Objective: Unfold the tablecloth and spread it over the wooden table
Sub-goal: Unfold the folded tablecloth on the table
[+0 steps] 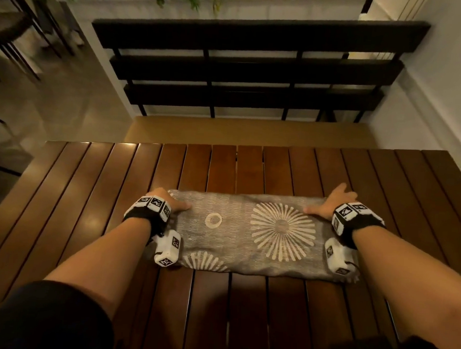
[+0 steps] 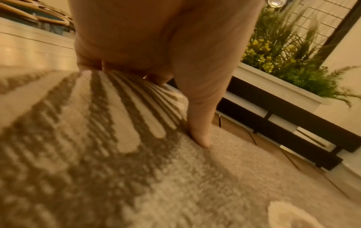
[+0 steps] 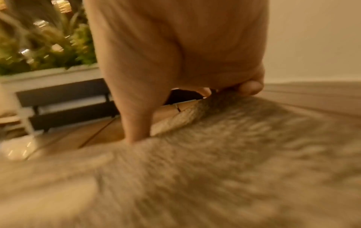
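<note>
A folded grey tablecloth (image 1: 236, 236) with cream sunburst prints lies as a long strip across the middle of the slatted wooden table (image 1: 88, 192). My left hand (image 1: 172, 199) holds its far left corner. In the left wrist view the thumb (image 2: 199, 135) presses on top of the tablecloth (image 2: 175, 185) and the fingers curl over its far edge. My right hand (image 1: 327, 202) holds the far right corner. In the right wrist view the right hand (image 3: 187, 83) has its thumb down at the far edge of the tablecloth (image 3: 215, 169) and a fingertip curled at the corner.
A black slatted bench (image 1: 257, 68) with a tan seat stands just past the table's far edge. Behind it runs a white planter (image 1: 234, 2) with green plants. A white wall (image 1: 451, 80) closes the right side. Dark chairs (image 1: 11, 31) stand far left.
</note>
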Tool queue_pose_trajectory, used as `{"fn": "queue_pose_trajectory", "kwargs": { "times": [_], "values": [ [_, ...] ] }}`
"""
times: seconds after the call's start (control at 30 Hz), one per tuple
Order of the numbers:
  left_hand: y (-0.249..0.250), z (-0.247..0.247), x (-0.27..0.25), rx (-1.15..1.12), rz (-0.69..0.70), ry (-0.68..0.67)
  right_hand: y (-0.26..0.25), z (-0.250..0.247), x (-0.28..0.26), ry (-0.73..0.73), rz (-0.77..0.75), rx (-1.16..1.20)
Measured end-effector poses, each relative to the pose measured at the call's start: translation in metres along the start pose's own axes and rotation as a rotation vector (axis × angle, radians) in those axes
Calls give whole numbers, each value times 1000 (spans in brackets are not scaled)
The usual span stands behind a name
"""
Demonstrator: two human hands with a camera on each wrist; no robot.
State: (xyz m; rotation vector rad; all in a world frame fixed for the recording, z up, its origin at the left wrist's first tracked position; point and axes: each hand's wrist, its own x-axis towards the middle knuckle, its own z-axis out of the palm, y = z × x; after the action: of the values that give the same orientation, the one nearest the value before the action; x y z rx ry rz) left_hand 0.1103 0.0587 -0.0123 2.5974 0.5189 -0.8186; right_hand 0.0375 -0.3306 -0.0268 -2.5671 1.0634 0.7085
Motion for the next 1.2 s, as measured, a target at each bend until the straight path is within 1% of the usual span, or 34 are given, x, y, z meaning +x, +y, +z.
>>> {"fn": "queue_pose_trajectory", "kwargs": {
  "times": [0.03,0.07,0.13,0.17,0.27,0.3,0.33,0.37,0.43,0.47,0.53,0.6,0.63,0.67,0.73,0.8,0.83,0.87,0.9,0.93,0.97,1.0,1.03,1.07,1.1,1.17,1.2],
  "values": [
    [1,-2,-2,-19,7,-11,-1,-5,-2,-18,34,3],
    [3,-5,-5,-22,20,-22,0,-8,-1,-50,29,2],
    [4,-8,-7,-36,82,-55,1,-14,-2,-139,-30,4],
    [3,-8,-4,-72,119,-62,1,-16,-3,-148,-67,8],
    [1,-6,-4,-289,199,-128,-5,-14,-11,-80,-232,3],
    [1,-5,-5,-362,187,-145,-8,-12,-14,-63,-285,-3],
    [0,-5,-9,-408,163,-150,-10,-11,-17,-75,-307,-16],
    [-2,-6,-12,-410,111,-139,-10,-9,-21,-105,-309,-35],
    [-10,-11,-20,-279,-3,-96,-5,-8,-24,-169,-244,-110],
    [-15,-14,-22,-199,-34,-89,0,-9,-24,-175,-189,-132],
    [-23,-16,-27,-120,-51,-134,9,-12,-22,-166,-121,-137],
    [-25,-16,-33,-128,-38,-165,14,-14,-25,-186,-136,-146],
    [-26,-15,-33,-145,-16,-152,15,-12,-26,-157,-158,-135],
    [-26,-12,-32,-173,47,-122,15,-11,-30,-107,-189,-90],
    [-21,-4,-38,-331,198,-30,14,-7,-35,-17,-285,87],
    [-18,4,-44,-456,265,102,12,-4,-38,61,-412,304],
    [-20,7,-48,-475,236,152,14,-1,-41,94,-462,418],
    [-26,10,-48,-489,172,180,17,1,-44,115,-467,516],
    [-34,14,-43,-509,73,169,22,3,-45,118,-431,601],
    [-42,15,-43,-545,-41,111,29,4,-47,94,-354,650],
    [-50,16,-45,-573,-121,44,36,8,-47,50,-258,647],
    [-57,17,-45,-577,-155,-2,44,12,-49,-4,-170,600],
    [-61,18,-46,-553,-161,-25,51,16,-49,-46,-123,542],
    [-64,20,-46,-516,-136,-27,55,21,-50,-58,-125,505],
    [-64,22,-48,-490,-75,2,58,25,-51,-34,-159,499],
    [-61,25,-46,-522,122,80,59,30,-54,32,-255,543],
    [-59,25,-47,-568,216,98,59,29,-56,50,-318,582]
  ]
}}
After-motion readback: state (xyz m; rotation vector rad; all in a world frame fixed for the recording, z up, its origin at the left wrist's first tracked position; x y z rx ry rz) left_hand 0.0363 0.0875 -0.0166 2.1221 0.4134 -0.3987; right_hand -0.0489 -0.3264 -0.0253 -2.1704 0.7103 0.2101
